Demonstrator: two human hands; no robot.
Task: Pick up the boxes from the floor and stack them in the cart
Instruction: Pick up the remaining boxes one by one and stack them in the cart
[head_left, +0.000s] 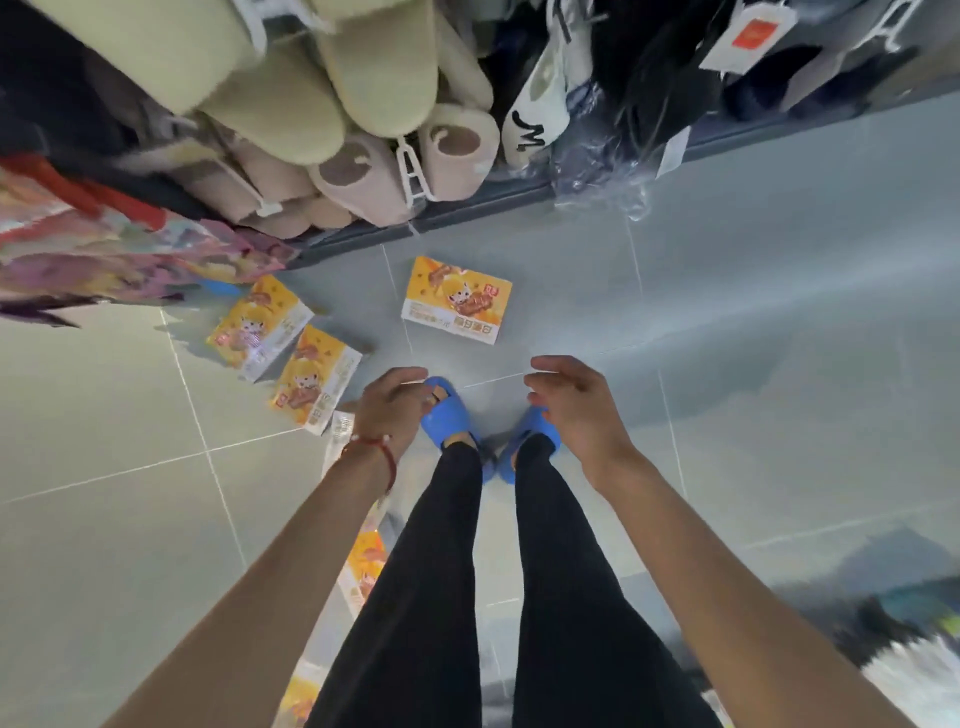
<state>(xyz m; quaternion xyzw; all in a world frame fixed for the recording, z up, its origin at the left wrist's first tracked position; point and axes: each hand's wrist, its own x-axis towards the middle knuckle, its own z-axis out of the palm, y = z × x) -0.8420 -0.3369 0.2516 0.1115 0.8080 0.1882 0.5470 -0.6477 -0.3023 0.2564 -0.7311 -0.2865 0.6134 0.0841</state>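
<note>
Black-trousered legs (447, 597) and blue slippers (447, 415) are seen from above on a grey tiled floor (779, 364), with both bare arms stretched downward. The left hand (389, 405), marked by a red cord bracelet (374, 449) at the wrist, is held loosely curled with nothing gripped, just above the left slipper. The right hand (576, 400) is likewise empty, its fingers relaxed and slightly apart, over the right slipper. Partly hidden behind the left forearm and leg, further yellow boxes (363, 566) are glimpsed on the floor. To the left of the feet, a yellow-and-white box (317, 379) is seen lying flat, touching a second one (260, 327) beyond it. A third box (457, 300) lies apart from that pair, straight ahead of the slippers, face up on the tiles. Past the boxes, the dark base of a shelf (519, 200) is met, hung with plush slippers (363, 171) in cream and beige, and dark wrapped goods (675, 78) to the right. The cart cannot be made out in this view.
</note>
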